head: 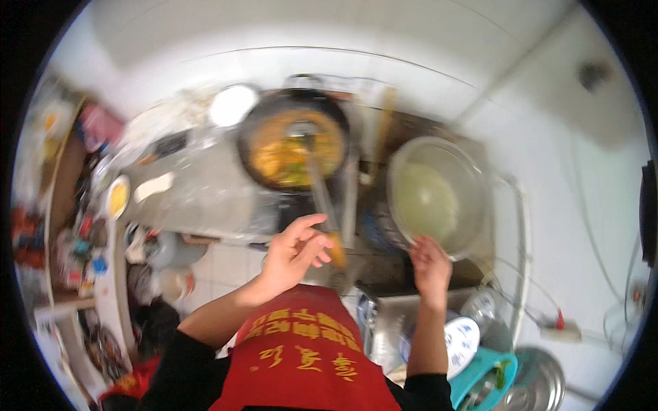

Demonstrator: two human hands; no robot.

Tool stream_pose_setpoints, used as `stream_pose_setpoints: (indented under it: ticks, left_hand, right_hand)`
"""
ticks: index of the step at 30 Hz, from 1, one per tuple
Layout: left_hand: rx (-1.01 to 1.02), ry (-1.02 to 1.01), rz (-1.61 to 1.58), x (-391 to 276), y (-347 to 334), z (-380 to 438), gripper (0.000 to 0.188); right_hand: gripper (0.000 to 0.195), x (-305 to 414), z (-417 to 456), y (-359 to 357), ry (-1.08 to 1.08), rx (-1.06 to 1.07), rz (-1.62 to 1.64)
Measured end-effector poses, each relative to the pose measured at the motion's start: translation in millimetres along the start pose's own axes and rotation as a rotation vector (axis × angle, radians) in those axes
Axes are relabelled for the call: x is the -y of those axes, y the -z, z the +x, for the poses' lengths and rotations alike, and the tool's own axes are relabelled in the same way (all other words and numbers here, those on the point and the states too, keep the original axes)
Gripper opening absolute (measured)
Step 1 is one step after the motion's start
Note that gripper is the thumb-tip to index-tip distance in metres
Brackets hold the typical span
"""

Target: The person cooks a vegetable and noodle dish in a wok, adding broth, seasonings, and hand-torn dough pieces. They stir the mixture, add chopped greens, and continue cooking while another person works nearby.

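A dark wok (247,149) on the stove holds orange broth with yellow and green food. In it rests a ladle (320,192) with a metal shaft and a wooden handle end. My left hand (298,251) is beside that handle, its fingers apart and slightly curled, with nothing seen in it. On the right, my right hand (429,257) has its fingertips closed on the near rim of a large basin (475,190) holding pale greenish liquid. The fingers are partly blurred.
Left of the wok are a metal counter (205,185), a white round item (234,105), a knife (169,145) and a bowl of yellow food (118,197). Near my right arm are a sink edge (385,318), a patterned plate (462,344) and a turquoise basket (478,359). A white wall stands behind.
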State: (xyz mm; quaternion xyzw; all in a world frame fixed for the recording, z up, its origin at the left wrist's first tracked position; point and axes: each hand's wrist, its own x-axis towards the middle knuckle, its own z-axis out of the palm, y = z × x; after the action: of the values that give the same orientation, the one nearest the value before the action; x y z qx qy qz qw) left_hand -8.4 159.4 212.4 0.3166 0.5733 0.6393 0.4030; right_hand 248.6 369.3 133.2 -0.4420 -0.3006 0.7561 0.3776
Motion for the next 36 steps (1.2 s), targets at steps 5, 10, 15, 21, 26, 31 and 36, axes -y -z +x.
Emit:
stream_pose_setpoints:
  ticks: [5, 10, 15, 21, 26, 31, 36]
  left_hand:
    - [-0.363, 0.119, -0.046, 40.1, 183.6, -35.3, 0.032]
    - [-0.798, 0.184, 0.298, 120.4, 431.4, -75.0, 0.028]
    - [-1.035, 0.023, 1.093, 179.0, 650.5, -61.2, 0.038]
    - [-1.011, 0.138, 1.198, 185.1, 730.2, -14.0, 0.034]
    - [-0.894, 0.193, 1.047, 171.0, 754.8, -9.7, 0.016]
    - [-0.785, 0.030, 0.669, 122.8, 727.1, -16.7, 0.011]
    - [-0.907, -0.105, 0.274, 51.9, 687.3, -31.0, 0.010]
  right_hand:
    - [0.021, -45.4, -65.7, -156.8, 0.324, 0.089, -0.310]
    - [0.018, -191.1, -126.6, -372.4, 0.087, 0.685, -0.744]
    - [0.024, -436.1, -22.0, -524.6, 0.510, 0.972, -1.340]
    - [0.026, -586.6, 25.5, -639.4, 0.640, 0.561, -1.476]
    - [0.023, -591.1, 31.6, -667.1, 0.203, 0.557, -1.636]
    - [0.024, -585.2, 16.4, -655.8, 0.406, 0.537, -1.311]
    - [0.020, -465.2, -43.2, -639.8, 0.540, 0.256, -0.926]
